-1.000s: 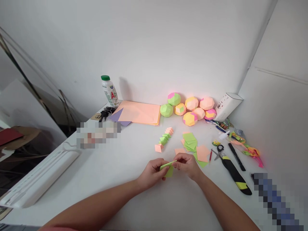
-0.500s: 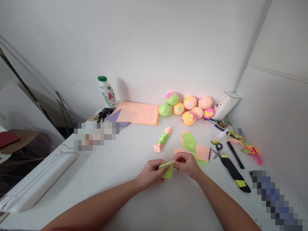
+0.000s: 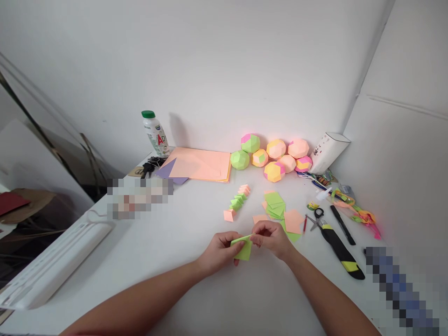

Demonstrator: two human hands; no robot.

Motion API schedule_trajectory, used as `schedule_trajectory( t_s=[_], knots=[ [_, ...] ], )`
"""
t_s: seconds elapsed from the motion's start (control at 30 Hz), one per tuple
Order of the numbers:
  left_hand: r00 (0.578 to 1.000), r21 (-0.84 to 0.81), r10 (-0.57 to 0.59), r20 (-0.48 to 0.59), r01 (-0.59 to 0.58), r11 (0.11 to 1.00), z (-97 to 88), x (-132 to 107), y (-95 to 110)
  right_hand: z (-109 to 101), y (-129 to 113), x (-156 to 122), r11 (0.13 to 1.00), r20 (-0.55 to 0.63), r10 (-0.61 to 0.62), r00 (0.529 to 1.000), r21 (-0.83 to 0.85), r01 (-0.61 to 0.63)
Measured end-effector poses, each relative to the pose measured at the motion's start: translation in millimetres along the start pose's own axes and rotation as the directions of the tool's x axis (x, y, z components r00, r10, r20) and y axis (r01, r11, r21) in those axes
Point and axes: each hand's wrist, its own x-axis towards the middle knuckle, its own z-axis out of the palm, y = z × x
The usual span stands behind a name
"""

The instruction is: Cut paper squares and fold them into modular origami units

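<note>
Both hands meet over the near middle of the white counter (image 3: 196,224): left hand (image 3: 220,252) and right hand (image 3: 271,239) each have fingers pinching the green paper piece (image 3: 244,249), left on its left edge, right on its top right edge, piece held just above the counter. Just beyond the right hand lie a stack of green squares (image 3: 275,205) and an orange square (image 3: 293,221); scissors (image 3: 317,218) and a black-yellow knife (image 3: 341,254) to the right, paper balls (image 3: 275,156) far by the wall.

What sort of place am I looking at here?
Probably a home craft corner: a white table set into a wall corner. Both hands, left hand and right hand, pinch a green paper piece; folded paper balls, scissors and loose paper squares lie around.
</note>
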Motion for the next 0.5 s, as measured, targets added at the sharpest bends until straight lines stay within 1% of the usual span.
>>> schedule_trajectory(
  t_s=[0.13,0.27,0.43,0.5],
  knots=[
    [1.000,0.006,-0.006,-0.005,0.006,1.000,0.5,0.3,0.5,-1.3,-2.1,-0.7,1.000,0.014,0.006,1.000,-0.024,-0.005],
    [1.000,0.003,-0.012,-0.006,0.012,1.000,1.3,0.0,2.5,-2.7,-3.8,-1.5,0.997,0.035,-0.027,0.999,-0.069,0.030],
    [1.000,0.018,-0.018,-0.017,0.018,1.000,1.4,-0.6,4.1,1.1,-6.2,-3.5,0.994,0.048,-0.047,0.998,-0.094,0.051],
    [1.000,0.020,-0.021,-0.012,0.021,1.000,1.1,-0.5,2.7,3.1,-6.9,-4.2,0.989,0.052,-0.051,0.997,-0.136,0.058]
  ],
)
